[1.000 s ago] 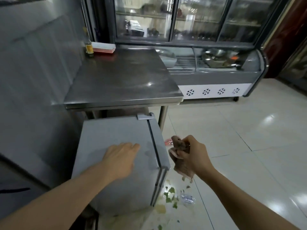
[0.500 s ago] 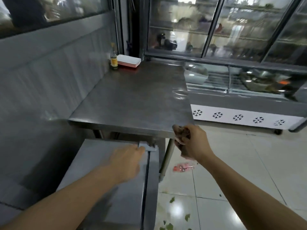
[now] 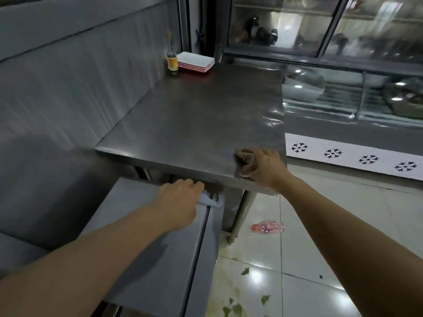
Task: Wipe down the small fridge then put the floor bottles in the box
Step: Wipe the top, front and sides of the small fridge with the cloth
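The right hand (image 3: pixel 263 167) gripped a brown cloth (image 3: pixel 243 154) at the worktop's (image 3: pixel 194 124) near right corner. The left hand (image 3: pixel 180 202) lay open on the fridge (image 3: pixel 151 259) top's far edge. A bottle (image 3: pixel 268 227) lay on the floor (image 3: pixel 320 236).

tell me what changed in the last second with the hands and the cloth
The right hand carried the cloth up from beside the fridge door onto the near corner of the steel table, still gripping it. The left hand slid forward along the fridge top to its far edge by the hinge. Unchanged: pink bottle on the floor, sauce bottle and trays at the table's back.
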